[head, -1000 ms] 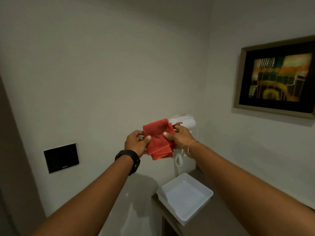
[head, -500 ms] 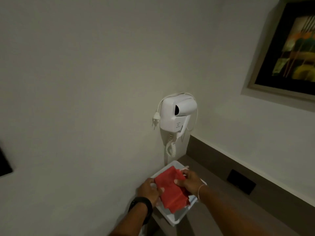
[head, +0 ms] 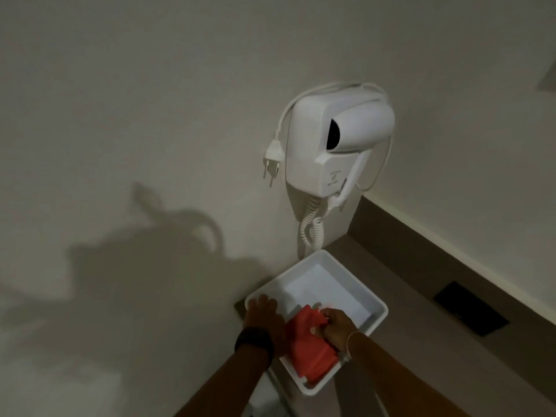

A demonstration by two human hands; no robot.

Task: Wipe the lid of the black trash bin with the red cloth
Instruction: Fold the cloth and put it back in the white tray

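The folded red cloth (head: 310, 350) lies in the near end of a white tray (head: 349, 275) at the counter's left edge. My right hand (head: 337, 328) pinches the cloth's upper edge. My left hand (head: 263, 316) rests flat on the tray's left rim beside the cloth, fingers spread, a black watch on its wrist. No black trash bin or lid is in view.
A white wall-mounted hair dryer (head: 337, 142) with a coiled cord and a loose plug (head: 272, 159) hangs above the tray. A grey-brown counter (head: 421, 320) runs to the right with a dark socket plate (head: 471, 310). A picture frame corner (head: 549, 79) shows at far right.
Both hands came down from chest height with the cloth and set it into the tray. The left hand has let go and moved onto the rim. The view tilted down.
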